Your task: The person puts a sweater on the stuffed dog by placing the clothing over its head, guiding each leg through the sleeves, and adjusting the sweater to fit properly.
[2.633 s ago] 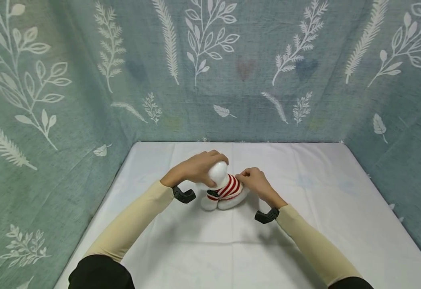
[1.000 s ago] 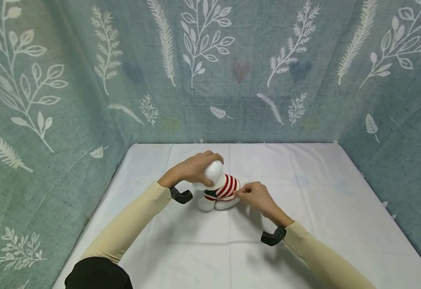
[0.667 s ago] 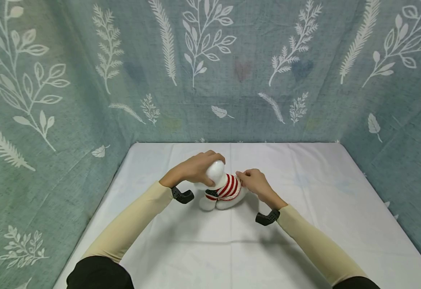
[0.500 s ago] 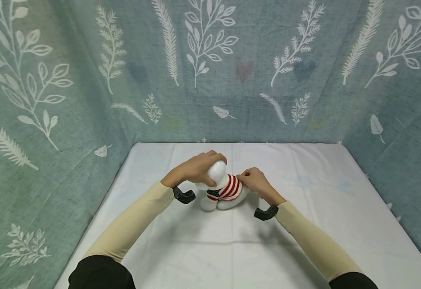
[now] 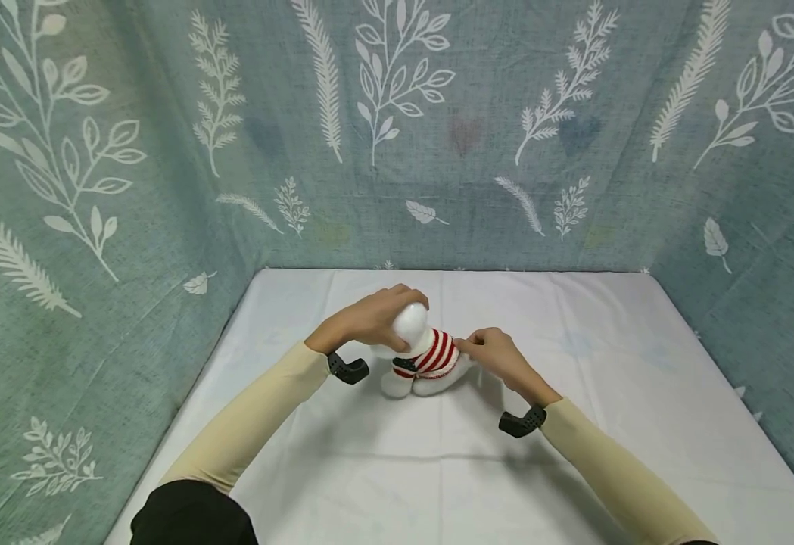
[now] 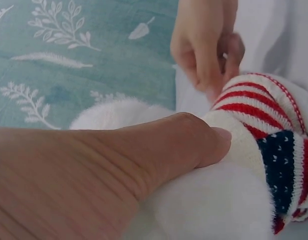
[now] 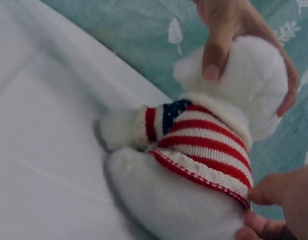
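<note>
A white plush toy (image 5: 442,384) sits on the white cloth, wearing a knitted sweater (image 5: 437,353) with red and white stripes and a dark blue patch with white specks. My left hand (image 5: 369,316) grips the toy's head (image 7: 263,85), fingers over the top and thumb on the near side. At the sweater's rear hem, my right hand (image 5: 499,356) has the thumb (image 7: 271,189) on the knit and other fingertips just below it, pinching the edge. The toy's face is turned away, partly hidden by my left hand.
The white cloth (image 5: 383,484) covers the table under the toy. Behind and at both sides hangs a grey-green curtain (image 5: 397,242) with white leaf prints. Each wrist wears a black band-like device, such as the left one (image 5: 347,369).
My right hand slid to the near side of the hem, went back up to the rear hem, and now sits slightly lower and farther right. My left hand keeps hold of the head.
</note>
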Demonstrator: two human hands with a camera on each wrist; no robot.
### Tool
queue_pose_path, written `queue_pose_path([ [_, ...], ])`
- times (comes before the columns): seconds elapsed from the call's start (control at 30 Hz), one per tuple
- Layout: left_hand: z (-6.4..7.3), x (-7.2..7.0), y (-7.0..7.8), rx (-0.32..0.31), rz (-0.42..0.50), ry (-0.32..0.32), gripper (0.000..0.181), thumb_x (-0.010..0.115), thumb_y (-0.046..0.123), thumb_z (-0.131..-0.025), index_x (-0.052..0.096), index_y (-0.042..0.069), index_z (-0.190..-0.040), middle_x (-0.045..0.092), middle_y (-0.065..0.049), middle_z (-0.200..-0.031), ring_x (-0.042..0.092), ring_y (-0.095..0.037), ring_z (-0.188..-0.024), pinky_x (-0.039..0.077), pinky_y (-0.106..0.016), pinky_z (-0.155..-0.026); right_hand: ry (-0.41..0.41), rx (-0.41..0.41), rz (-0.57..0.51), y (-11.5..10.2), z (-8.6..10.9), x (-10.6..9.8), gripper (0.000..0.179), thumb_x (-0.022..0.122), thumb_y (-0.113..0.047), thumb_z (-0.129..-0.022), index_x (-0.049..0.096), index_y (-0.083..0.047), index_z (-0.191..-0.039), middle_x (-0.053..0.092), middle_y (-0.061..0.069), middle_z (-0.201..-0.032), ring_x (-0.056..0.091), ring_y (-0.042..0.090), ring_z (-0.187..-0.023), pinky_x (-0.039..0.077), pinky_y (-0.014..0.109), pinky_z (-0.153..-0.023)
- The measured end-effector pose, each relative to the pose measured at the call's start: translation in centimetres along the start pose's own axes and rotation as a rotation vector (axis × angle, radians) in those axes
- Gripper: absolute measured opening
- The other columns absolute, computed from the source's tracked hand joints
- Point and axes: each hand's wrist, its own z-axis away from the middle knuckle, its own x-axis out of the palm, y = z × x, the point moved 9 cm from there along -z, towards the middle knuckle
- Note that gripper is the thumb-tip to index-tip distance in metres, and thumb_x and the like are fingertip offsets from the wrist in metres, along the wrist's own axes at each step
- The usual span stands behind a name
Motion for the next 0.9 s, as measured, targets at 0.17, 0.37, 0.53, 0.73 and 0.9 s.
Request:
queue_pose_path([
  [0.17,-0.1,0.5,-0.3,-0.013,0.003,-0.008,0.071,0.089,0.019,-0.079,0.053,0.020,-0.139,0.052,-0.011,-0.139,0.056,-0.031,-0.119,0.054,-0.051,-0.089,-0.095,0.000,-0.124,1.0,1.7,1.0,0.035,0.072,-0.033,-0.097,0.072,0.001,-0.088,0.042,-0.003,-0.056,0.033,0.013,-0.052,0.031,0.030,-0.053],
  [0.37,-0.4,0.4,-0.1,0.013,0.034,-0.007,0.076,0.089,0.024,-0.080,0.049,0.019,-0.144,0.051,-0.011,-0.139,0.057,-0.029,-0.118,0.054,-0.047,-0.088,-0.075,-0.026,-0.149,1.5,2.0,0.9,0.030,0.074,-0.029,-0.096,0.072,0.000,-0.089,0.051,0.002,-0.063,0.035,0.013,-0.055,0.034,0.029,-0.055],
  [0.53,-0.3,0.2,-2.9,-0.112,0.328,0.019,0.071,0.075,0.050,-0.092,0.041,0.027,-0.149,0.051,-0.006,-0.145,0.056,-0.026,-0.125,0.052,-0.048,-0.095,-0.078,-0.094,-0.116,1.3,1.9,0.6,0.025,0.075,-0.030,-0.095,0.070,-0.007,-0.088,0.064,0.009,-0.082,0.046,0.016,-0.069,0.040,0.031,-0.062],
  [0.73,1.0,0.5,-8.9,-0.313,0.767,0.137,0.046,0.047,0.050,-0.107,0.058,0.019,-0.139,0.057,-0.006,-0.142,0.054,-0.028,-0.130,0.045,-0.052,-0.105,-0.103,-0.353,0.065,-1.4,2.8,1.4,0.015,0.077,-0.030,-0.095,0.070,-0.019,-0.086,0.065,-0.005,-0.076,0.059,0.013,-0.071,0.048,0.030,-0.066],
  [0.9,1.1,2.7,-12.3,-0.301,0.810,0.115,0.033,0.055,0.010,-0.107,0.061,0.012,-0.139,0.063,-0.009,-0.137,0.058,-0.029,-0.126,0.047,-0.054,-0.102,-0.091,-0.525,0.174,-4.3,3.9,2.9,0.011,0.076,-0.027,-0.096,0.072,-0.020,-0.087,0.064,-0.014,-0.072,0.058,0.006,-0.065,0.048,0.026,-0.061],
])
